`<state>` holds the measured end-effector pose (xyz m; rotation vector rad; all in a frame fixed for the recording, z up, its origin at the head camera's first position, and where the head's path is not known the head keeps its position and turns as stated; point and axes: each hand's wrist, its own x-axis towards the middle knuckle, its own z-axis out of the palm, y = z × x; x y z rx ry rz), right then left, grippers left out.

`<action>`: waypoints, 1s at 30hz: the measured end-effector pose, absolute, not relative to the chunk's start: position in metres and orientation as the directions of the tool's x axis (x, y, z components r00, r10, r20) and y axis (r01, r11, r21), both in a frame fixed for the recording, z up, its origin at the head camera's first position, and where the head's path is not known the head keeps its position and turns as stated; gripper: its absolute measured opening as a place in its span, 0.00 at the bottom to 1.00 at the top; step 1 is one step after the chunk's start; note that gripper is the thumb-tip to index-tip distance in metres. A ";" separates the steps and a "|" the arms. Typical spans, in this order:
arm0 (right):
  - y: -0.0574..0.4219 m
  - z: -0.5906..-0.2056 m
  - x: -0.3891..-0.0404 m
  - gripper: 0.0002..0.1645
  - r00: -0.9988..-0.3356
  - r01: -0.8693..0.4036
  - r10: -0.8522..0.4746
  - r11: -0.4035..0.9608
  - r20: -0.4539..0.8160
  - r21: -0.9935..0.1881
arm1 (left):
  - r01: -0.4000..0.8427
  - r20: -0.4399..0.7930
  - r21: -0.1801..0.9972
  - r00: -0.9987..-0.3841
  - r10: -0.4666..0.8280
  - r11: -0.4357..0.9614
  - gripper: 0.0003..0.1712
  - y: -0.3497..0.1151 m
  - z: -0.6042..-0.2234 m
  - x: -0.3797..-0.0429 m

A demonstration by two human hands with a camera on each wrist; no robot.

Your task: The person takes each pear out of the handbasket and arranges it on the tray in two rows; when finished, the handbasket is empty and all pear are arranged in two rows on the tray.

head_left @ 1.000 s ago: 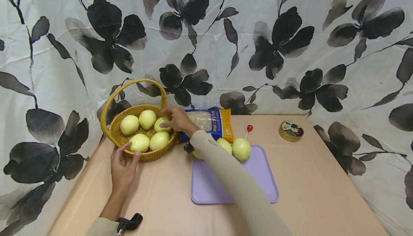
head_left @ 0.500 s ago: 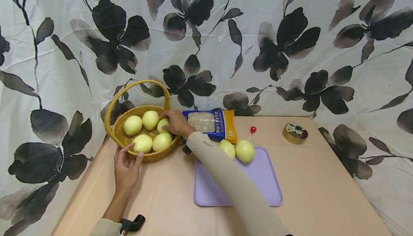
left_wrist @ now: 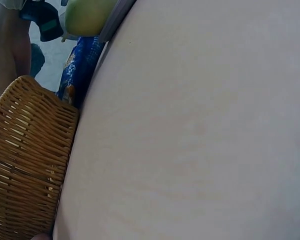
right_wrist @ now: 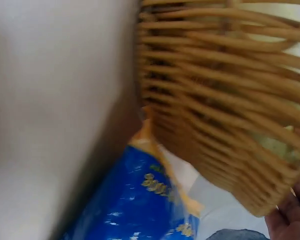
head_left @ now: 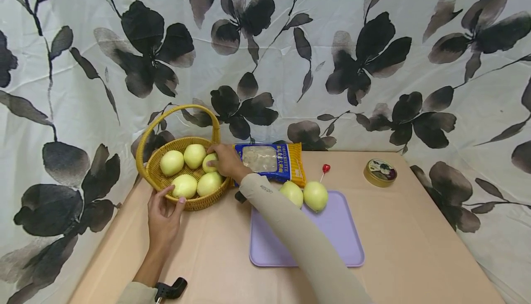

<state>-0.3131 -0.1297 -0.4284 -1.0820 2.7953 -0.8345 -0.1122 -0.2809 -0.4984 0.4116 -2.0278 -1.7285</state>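
Observation:
A yellow wicker basket (head_left: 209,199) with a tall handle stands at the back left, bearing several pale yellow-green round fruits (head_left: 184,186). At its near rim my left hand (head_left: 162,218) grips the basket, fingers over the edge and thumb against the outer side. My right hand (head_left: 226,160) reaches over the basket's right rim and holds one pale fruit (head_left: 209,163) among the others, its fingers partly covering it. In the right wrist view, the fingers (right_wrist: 292,212) show beside the wicker wall (right_wrist: 205,90). The left wrist view shows the basket's outer side (left_wrist: 27,160).
A blue and yellow pasta packet (head_left: 269,161) lies right of the basket. Two more fruits (head_left: 315,196) sit at the back of a purple tray (head_left: 307,248), partly under the right sleeve. Behind them is a red lollipop (head_left: 326,169); a round gold tin (head_left: 380,173) stands farther right.
My right hand has settled a little lower over the fruit at the basket's right side. The left hand keeps its place on the rim. The head view has shifted slightly.

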 end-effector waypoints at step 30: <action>-0.125 -0.422 -0.306 0.29 -0.751 -0.629 -0.620 0.569 0.225 -0.529 | 0.083 0.160 0.981 -0.858 -0.488 0.176 0.30 -0.280 -0.502 -0.111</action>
